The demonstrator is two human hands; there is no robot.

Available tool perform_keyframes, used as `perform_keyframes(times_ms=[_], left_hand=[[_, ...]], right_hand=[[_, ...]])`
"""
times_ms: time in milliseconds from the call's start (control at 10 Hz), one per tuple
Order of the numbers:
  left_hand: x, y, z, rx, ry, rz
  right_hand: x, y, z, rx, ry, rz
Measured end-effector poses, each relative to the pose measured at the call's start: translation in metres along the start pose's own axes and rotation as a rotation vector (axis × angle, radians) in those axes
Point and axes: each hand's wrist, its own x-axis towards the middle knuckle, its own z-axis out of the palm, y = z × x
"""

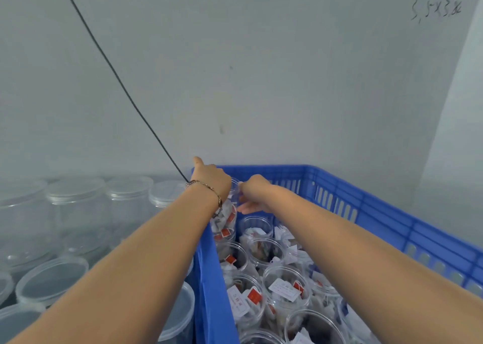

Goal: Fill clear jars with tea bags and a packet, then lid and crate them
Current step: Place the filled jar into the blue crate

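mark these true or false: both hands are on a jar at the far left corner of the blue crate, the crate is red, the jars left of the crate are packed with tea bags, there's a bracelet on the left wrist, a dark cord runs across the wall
1. Both hands are on a jar at the crate's far left corner. True: the left hand and right hand hold the jar.
2. The crate is red. False: the crate is blue.
3. The jars left of the crate are packed with tea bags. False: the jars outside look empty.
4. A bracelet is on the left wrist. True: bracelet.
5. A dark cord runs across the wall. True: cord.

Blue crate (339,184); clear jars (285,288), seemingly red-tagged.
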Motion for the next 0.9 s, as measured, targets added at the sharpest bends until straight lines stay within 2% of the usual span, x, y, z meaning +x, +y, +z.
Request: perform_keyframes(times_ms=[200, 300, 400, 500, 600, 700, 800, 900], left_hand=[[0.003, -0.002, 0.007, -0.240, 0.069, -0.024], [0.000, -0.004, 0.004, -0.363, 0.109, -0.023], [-0.008, -0.010, 0.001, -0.426, 0.160, -0.013], [-0.032, -0.035, 0.009, -0.472, 0.303, -0.007], [-0.052, -0.061, 0.025, -0.484, 0.383, -0.066], [-0.076, -0.107, 0.053, -0.567, 0.278, -0.153], [-0.084, -0.126, 0.068, -0.655, 0.168, -0.165], [-0.082, -0.115, 0.074, -0.660, 0.156, -0.079]], right_hand=[[-0.007, -0.007, -0.004, -0.236, -0.070, 0.076], [-0.006, -0.007, -0.003, -0.174, 0.003, 0.028], [-0.010, -0.011, -0.002, -0.270, 0.090, 0.012], [-0.017, -0.026, -0.005, -0.592, 0.247, -0.093], [-0.027, -0.046, -0.004, -0.631, 0.292, -0.232], [-0.050, -0.080, 0.012, -0.584, 0.308, -0.445], [-0.066, -0.092, 0.031, -0.630, 0.231, -0.512], [-0.078, -0.093, 0.059, -0.764, 0.113, -0.498]])
